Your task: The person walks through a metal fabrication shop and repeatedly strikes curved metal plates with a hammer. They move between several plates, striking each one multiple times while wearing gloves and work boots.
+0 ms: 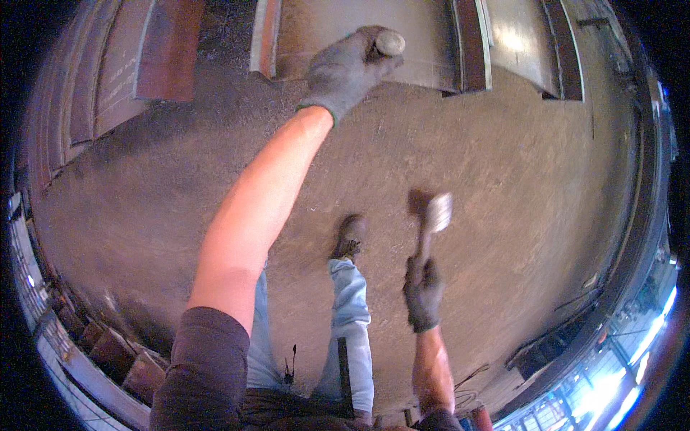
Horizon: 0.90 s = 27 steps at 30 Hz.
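My left hand [341, 72], in a grey work glove, reaches far forward over the near edge of a steel beam [327, 29]. Its fingers are wrapped round a stubby metal piece with a pale round end [390, 43], seen end-on. The rest of that piece is hidden by the hand, so its kind is unclear. Lower and to the right, my right hand [422, 293], in a dark glove, grips the handle of a hammer [438, 212]. The hammer's head is raised toward the far side and blurred by motion, well apart from the beam and my left hand.
More steel beams with upright flanges lie at the far left [169, 50] and far right [528, 36]. Brown ground [503, 158] stretches between them and me. My boot [351, 235] stands between my two arms. Rusty metal blocks [147, 377] sit at the lower left.
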### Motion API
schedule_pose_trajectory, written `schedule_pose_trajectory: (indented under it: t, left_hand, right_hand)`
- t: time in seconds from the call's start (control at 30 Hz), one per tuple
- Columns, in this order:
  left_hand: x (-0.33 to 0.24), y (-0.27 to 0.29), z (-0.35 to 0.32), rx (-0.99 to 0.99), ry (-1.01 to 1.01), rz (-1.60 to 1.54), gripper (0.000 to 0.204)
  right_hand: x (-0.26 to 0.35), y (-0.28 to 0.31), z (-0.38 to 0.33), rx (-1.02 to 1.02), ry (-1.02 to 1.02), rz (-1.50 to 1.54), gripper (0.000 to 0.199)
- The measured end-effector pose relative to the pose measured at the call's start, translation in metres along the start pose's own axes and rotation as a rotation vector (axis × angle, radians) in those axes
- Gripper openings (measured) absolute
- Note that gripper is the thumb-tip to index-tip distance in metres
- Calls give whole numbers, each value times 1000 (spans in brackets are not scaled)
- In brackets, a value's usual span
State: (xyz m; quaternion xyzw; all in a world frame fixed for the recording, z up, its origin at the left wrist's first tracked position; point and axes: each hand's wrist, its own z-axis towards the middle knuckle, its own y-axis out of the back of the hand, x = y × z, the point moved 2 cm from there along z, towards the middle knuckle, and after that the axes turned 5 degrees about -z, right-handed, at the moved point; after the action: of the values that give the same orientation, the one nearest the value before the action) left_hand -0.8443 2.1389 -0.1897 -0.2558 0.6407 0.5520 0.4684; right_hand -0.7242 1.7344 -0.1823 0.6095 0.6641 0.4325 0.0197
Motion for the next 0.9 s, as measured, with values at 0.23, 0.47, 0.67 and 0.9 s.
schedule_pose_trajectory:
  t: [0.23,0.47,0.67,0.9]
  left_hand:
    - [-9,-6,-2,102,75,3,46]
    - [1,-7,4,77,118,98,49]
    - [44,-17,13,-86,96,-442,39]
    - [50,-8,24,-19,27,-289,31]
  right_hand:
    - [267,93,61,-237,843,591,21]
    - [178,26,113,-54,524,-287,40]
    - [3,-11,10,215,-99,97,36]
    - [-160,-38,-72,372,-530,6,48]
